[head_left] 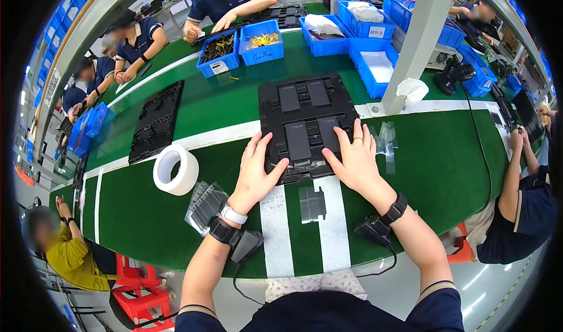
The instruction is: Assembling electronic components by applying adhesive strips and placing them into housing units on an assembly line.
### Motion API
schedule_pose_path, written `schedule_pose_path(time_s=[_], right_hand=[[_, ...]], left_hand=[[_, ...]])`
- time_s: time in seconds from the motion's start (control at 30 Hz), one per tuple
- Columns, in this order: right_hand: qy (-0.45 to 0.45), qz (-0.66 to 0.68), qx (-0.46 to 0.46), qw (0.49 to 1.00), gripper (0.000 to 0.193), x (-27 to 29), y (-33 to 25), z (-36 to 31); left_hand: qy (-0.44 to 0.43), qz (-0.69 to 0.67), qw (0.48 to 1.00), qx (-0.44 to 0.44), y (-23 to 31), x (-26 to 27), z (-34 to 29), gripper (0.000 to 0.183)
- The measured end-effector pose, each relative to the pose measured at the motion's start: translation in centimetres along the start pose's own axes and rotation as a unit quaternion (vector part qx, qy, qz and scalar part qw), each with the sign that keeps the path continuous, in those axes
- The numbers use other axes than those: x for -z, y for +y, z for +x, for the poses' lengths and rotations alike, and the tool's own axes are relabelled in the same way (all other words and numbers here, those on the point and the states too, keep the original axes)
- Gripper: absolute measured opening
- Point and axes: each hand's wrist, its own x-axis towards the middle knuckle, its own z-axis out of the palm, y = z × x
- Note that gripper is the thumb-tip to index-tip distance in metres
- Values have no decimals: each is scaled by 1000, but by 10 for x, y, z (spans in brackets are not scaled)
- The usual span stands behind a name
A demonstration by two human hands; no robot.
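Observation:
A black moulded tray lies in front of me, with several flat black rectangular pieces set in its recesses. My left hand rests at its near left corner, fingers apart along the side and thumb on the near edge. At the near right side, my right hand lies with spread fingers, its index finger and thumb touching the tray by the nearest right piece. A small clear film with a dark patch is between my forearms. Left of my left hand are a white tape roll and clear plastic sleeves.
Clear plastic strips lie right of my right hand. A second black tray sits at the left. Blue bins line the back, near a grey post and a black handheld scanner. Co-workers sit around the table.

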Motion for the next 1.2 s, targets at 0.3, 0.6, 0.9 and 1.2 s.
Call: schedule_pose_path(time_s=[0.3,0.6,0.9,1.2], right_hand=[[-7,2,1,1000,58,2,1,0],[-20,-10,-2,1000,57,3,0,-1],[-7,-9,6,1000,57,1,1,-1],[-18,-7,-6,1000,57,4,0,0]], left_hand=[[-10,17,1000,-6,0,0,0,58],[-14,24,1000,-1,1,2,-1,58],[-20,16,1000,-1,0,1,-2,57],[-17,36,999,-9,-1,-1,-1,58]])
